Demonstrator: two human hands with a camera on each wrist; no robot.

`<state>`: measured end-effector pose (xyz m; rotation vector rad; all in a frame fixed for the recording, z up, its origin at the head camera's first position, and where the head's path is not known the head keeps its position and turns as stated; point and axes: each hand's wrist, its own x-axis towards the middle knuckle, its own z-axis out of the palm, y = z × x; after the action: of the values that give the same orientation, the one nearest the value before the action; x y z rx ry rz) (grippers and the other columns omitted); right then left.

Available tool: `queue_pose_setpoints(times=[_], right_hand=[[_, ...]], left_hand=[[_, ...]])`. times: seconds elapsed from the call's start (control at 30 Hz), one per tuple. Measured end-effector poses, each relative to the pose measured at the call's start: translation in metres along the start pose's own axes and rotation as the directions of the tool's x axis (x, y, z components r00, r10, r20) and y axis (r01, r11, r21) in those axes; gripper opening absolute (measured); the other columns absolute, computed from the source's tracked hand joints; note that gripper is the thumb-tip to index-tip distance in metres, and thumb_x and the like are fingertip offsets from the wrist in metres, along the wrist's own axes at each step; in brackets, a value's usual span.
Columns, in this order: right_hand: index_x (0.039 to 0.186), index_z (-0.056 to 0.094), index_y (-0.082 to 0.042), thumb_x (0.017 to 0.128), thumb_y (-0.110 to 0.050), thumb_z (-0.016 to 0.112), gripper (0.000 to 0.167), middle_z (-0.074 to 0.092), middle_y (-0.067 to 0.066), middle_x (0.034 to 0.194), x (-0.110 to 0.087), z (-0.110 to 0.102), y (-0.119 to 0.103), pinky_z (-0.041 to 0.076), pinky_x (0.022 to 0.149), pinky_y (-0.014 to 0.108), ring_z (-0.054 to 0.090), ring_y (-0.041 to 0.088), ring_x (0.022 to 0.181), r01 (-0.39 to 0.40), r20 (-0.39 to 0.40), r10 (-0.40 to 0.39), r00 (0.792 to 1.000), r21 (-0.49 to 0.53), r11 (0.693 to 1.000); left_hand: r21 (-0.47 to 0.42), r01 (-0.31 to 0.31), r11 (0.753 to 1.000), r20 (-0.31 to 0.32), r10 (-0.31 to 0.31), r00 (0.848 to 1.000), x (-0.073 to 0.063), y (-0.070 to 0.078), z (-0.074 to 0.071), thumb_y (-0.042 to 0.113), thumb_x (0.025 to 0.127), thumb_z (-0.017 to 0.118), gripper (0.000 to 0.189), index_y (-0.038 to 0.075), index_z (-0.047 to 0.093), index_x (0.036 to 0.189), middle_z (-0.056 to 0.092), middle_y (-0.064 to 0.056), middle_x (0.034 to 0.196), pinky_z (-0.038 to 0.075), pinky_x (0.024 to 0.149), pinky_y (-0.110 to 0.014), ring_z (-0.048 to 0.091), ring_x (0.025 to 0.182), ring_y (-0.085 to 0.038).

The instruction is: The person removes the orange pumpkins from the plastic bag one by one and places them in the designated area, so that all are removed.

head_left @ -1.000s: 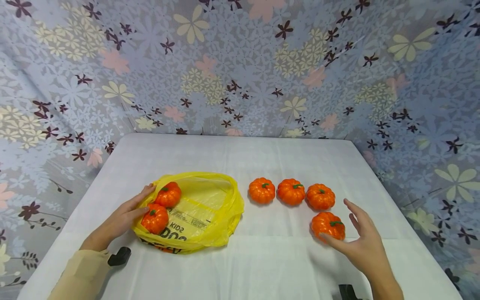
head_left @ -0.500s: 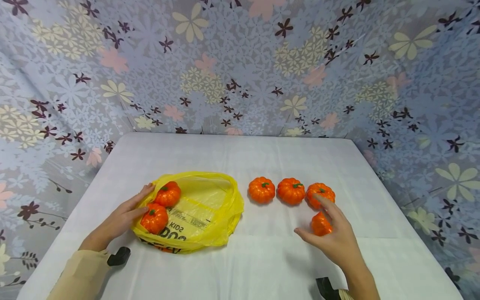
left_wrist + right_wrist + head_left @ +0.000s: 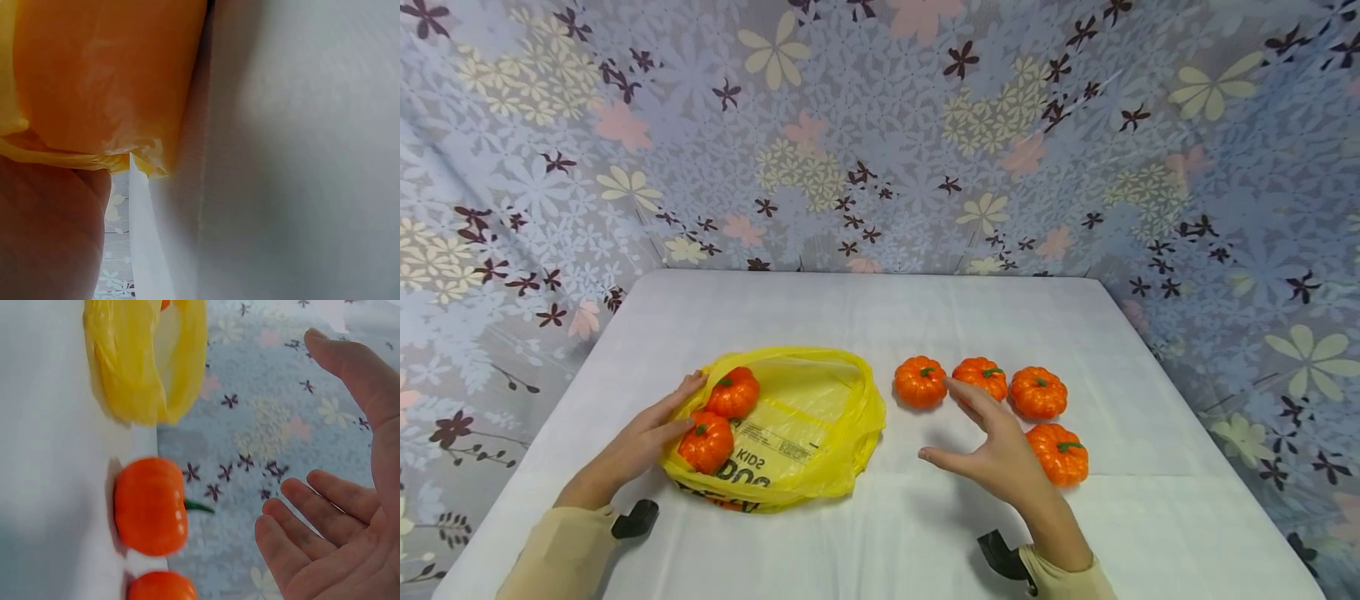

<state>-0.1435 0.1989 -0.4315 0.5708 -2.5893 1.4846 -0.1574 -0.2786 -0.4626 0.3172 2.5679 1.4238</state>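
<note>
A yellow plastic bag (image 3: pixel 838 454) lies on the left with its mouth spread, two small orange pumpkins (image 3: pixel 707 442) inside at its left side. Along that side rests my left hand (image 3: pixel 625 454), fingers extended against the plastic; some are hidden. Right of the bag, three more pumpkins form a row: left (image 3: pixel 920 382), middle (image 3: pixel 980 377), partly behind a fingertip, and right (image 3: pixel 1038 392). Another pumpkin (image 3: pixel 1063 454) sits nearer me, partly covered by my right hand (image 3: pixel 1000 454). That hand hovers empty, thumb and fingers spread, just front-right of the row's left pumpkin (image 3: pixel 150 506).
A white cloth covers the table (image 3: pixel 880 308). Behind and beside it hangs a floral fabric (image 3: pixel 880 125). Each wrist carries a black camera mount; the right mount (image 3: pixel 1002 556) hangs over the table's front.
My right hand has moved left from beside the nearest pumpkin to the row's left end, holding nothing. My left hand, the bag and the pumpkins have stayed in place.
</note>
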Motion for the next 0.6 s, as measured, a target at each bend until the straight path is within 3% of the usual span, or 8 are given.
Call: queue_pose_setpoints(times=[0.17, 0.43, 0.6], right_hand=[[0.145, 0.051, -0.009, 0.072, -0.032, 0.093, 0.087, 0.05, 0.011, 0.149, 0.015, 0.015, 0.0, 0.041, 0.11, 0.037, 0.046, 0.025, 0.138, 0.012, 0.053, -0.016, 0.998, 0.08, 0.997], [0.145, 0.052, -0.008, 0.073, -0.031, 0.092, 0.086, 0.053, 0.005, 0.146, 0.032, 0.04, -0.002, 0.043, 0.108, 0.052, 0.05, 0.031, 0.133, -0.018, 0.108, 0.002, 0.994, 0.143, 0.99], [0.146, 0.051, -0.009, 0.075, -0.03, 0.091, 0.085, 0.052, 0.006, 0.147, 0.04, 0.056, -0.008, 0.041, 0.11, 0.044, 0.049, 0.027, 0.135, -0.028, 0.162, 0.0, 0.987, 0.172, 0.985]], left_hand=[[-0.001, -0.004, 1.0, -0.001, 0.004, 1.0, 0.001, 0.002, 0.0, 0.012, 0.103, 0.046, 0.061, 0.009, 0.024, 0.161, 0.004, -0.019, 0.167, 0.002, 0.113, -0.073, -0.001, 0.151, -0.043], [-0.001, -0.006, 1.0, 0.001, 0.006, 1.0, 0.001, 0.002, 0.002, 0.012, 0.103, 0.046, 0.062, 0.009, 0.024, 0.161, 0.004, -0.019, 0.167, 0.002, 0.113, -0.073, 0.0, 0.151, -0.044], [-0.006, -0.014, 1.0, 0.004, 0.014, 1.0, 0.002, 0.002, 0.002, 0.012, 0.103, 0.046, 0.061, 0.007, 0.025, 0.16, 0.005, -0.018, 0.167, 0.002, 0.113, -0.072, 0.0, 0.151, -0.043]])
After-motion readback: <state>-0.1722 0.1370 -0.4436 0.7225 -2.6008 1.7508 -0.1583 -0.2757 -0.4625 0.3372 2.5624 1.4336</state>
